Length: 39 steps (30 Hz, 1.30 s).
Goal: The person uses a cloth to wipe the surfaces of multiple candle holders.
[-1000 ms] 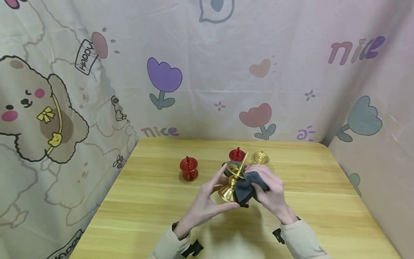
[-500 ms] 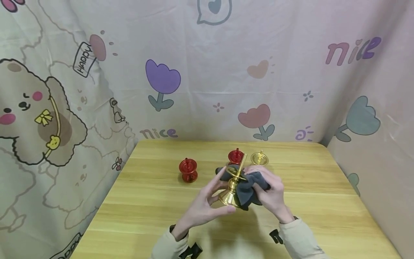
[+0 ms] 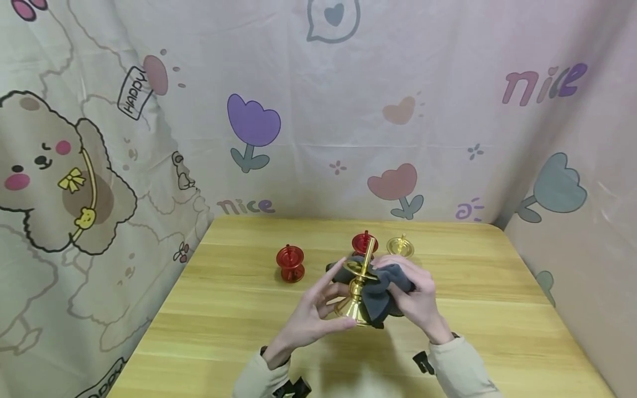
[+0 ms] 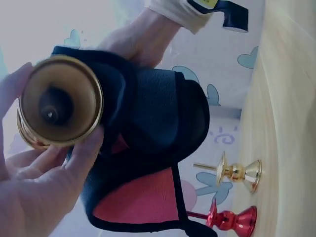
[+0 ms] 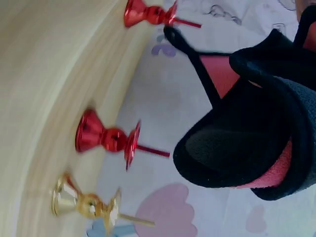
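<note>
My left hand point(image 3: 311, 315) holds a shiny gold candlestick point(image 3: 354, 304) by its flared base, thumb low on the rim and fingers behind. The candlestick is raised over the table and leans slightly, spike up; the left wrist view looks into its hollow base point(image 4: 61, 101). A dark grey cloth point(image 3: 380, 293) with black edging and a pink underside point(image 4: 143, 197) is bunched in my right hand point(image 3: 418, 293). That hand pinches the cloth and presses it against the candlestick's right side. Folds of cloth hide most of the right fingertips.
A red candlestick point(image 3: 290, 264) stands left of my hands on the wooden table point(image 3: 224, 331). Behind my hands are another red candlestick point(image 3: 365, 243) and a second gold one point(image 3: 400, 246). A printed curtain point(image 3: 308, 110) hangs along the table's back and sides.
The held candlestick has tilted more upright and come slightly lower, with the cloth kept against its side. Both hands keep their hold. The standing candlesticks stay in place.
</note>
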Motion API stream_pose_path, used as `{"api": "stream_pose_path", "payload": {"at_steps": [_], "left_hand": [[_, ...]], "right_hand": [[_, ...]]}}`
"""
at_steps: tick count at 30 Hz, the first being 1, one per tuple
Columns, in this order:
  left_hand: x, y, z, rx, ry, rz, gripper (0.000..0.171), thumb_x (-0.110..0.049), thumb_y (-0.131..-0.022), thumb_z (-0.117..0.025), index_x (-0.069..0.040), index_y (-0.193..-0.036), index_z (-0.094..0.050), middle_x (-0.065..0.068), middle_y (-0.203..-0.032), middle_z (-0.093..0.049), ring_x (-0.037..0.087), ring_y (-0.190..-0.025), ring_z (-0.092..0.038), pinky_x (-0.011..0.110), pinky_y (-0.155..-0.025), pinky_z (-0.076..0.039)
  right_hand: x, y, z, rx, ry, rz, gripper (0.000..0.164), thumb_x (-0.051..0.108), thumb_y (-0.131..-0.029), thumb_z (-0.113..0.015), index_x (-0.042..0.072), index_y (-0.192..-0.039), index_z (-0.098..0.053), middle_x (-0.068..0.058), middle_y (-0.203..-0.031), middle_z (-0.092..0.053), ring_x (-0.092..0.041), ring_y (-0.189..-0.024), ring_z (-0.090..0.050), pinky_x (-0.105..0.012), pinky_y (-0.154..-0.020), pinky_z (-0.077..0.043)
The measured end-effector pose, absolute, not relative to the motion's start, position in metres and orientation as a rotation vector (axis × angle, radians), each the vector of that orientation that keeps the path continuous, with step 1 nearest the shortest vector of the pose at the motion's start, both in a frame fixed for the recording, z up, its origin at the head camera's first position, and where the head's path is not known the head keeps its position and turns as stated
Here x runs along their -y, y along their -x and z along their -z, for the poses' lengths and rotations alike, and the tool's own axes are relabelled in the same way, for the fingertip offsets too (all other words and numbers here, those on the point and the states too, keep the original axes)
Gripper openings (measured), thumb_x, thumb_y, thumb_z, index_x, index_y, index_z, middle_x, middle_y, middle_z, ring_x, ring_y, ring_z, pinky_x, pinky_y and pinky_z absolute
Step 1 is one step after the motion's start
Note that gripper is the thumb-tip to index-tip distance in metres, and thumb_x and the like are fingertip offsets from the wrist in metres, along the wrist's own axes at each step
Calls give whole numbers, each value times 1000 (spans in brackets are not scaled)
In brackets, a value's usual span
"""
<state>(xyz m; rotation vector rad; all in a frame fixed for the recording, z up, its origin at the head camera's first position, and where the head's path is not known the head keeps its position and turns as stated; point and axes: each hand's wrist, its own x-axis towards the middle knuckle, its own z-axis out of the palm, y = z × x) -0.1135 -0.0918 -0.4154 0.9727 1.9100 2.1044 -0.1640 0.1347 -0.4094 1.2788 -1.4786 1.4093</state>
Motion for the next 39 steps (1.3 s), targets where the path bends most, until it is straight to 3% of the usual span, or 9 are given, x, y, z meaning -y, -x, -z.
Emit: {"api": "stream_pose_path", "payload": {"at_steps": [3, 8, 12, 19, 23, 28, 34, 39], "left_hand": [[92, 113, 415, -1939, -909, -2051, 98, -7, -88, -76, -26, -163, -15, 29, -136, -58, 10, -122, -60, 31, -105, -53], [89, 110, 419, -2246, -812, -1944, 101, -16, -85, -82, -39, -161, -17, 10, -136, -61, 19, -126, -59, 36, -106, -53], [89, 110, 422, -2293, -832, -1990, 100, -12, -83, -83, -34, -161, -23, 12, -127, -66, 18, -119, -62, 34, -100, -56], [98, 113, 423, -1935, -898, -2122, 92, -5, -90, -73, -26, -162, -20, 35, -128, -60, 7, -118, -63, 30, -96, -58], [99, 112, 421, -1982, -876, -2049, 93, -10, -92, -72, -29, -163, -15, 28, -133, -60, 11, -122, -62, 38, -101, -57], [97, 109, 420, -2260, -795, -1955, 102, -15, -83, -84, -36, -161, -21, 10, -127, -63, 15, -120, -60, 40, -105, -53], [101, 110, 422, -2183, -883, -2077, 98, -4, -83, -80, -23, -161, -25, 24, -121, -66, 9, -113, -63, 28, -98, -56], [108, 111, 419, -2028, -902, -2044, 94, -8, -89, -74, -21, -163, -17, 29, -125, -64, 6, -119, -61, 29, -106, -52]], "right_hand": [[-133, 166, 413, 1463, -1250, -1426, 32, -25, -69, -61, -13, -97, -70, -23, -97, -72, -24, -102, -70, -29, -101, -55], [-132, 168, 419, 1502, -1204, -1343, 39, -27, -63, -58, -11, -96, -71, -25, -95, -71, -27, -98, -69, -27, -101, -54], [-130, 168, 422, 1528, -1200, -1331, 35, -24, -68, -62, -10, -98, -71, -25, -96, -71, -26, -99, -68, -27, -102, -54], [-126, 168, 426, 1504, -1149, -1495, 25, -20, -75, -68, -9, -98, -72, -18, -99, -74, -22, -99, -71, -26, -97, -55], [-123, 168, 427, 1493, -1103, -1563, 30, -25, -72, -65, -9, -96, -71, -17, -98, -75, -21, -98, -72, -25, -94, -56], [-123, 169, 425, 1521, -1162, -1469, 41, -28, -64, -59, -8, -97, -72, -23, -95, -72, -27, -95, -70, -26, -97, -56], [-122, 170, 420, 1533, -1214, -1493, 39, -26, -68, -63, -8, -101, -72, -23, -99, -73, -26, -100, -71, -28, -99, -55], [-122, 172, 424, 1483, -1225, -1612, 33, -25, -72, -66, -8, -100, -73, -21, -99, -74, -22, -103, -72, -29, -99, -55]]}}
